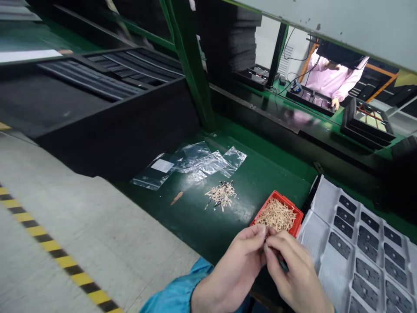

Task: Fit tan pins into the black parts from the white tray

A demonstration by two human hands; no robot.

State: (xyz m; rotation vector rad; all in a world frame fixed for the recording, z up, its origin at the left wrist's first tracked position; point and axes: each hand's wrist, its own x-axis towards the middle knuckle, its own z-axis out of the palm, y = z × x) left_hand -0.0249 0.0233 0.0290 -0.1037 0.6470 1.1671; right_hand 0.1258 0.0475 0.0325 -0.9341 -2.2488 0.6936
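The green tabletop (pixel 263 169) carries a pale tray (pixel 326 196) at right. The left hand (pixel 237 258) and right hand (pixel 297 266) meet beside the near edge of the red box (pixel 297 222), tips crowded together; whether either grip is clamped on anything cannot be told. Black plates (pixel 339 244) lie in the tray; tan strips (pixel 276 214) fill the box. Step in hand, as judged: two-handed fingertip work. Next move calls for a steady, light pinch.

Left hand (pixel 233 265) pokes out of a bunched-up blue sleeve (pixel 174 291), thumb on top and fingers curled. Right hand (pixel 295 267) is bent in to meet it, thumb and index pinched, fingertips pretty much touching; can't tell what's between them tbh.
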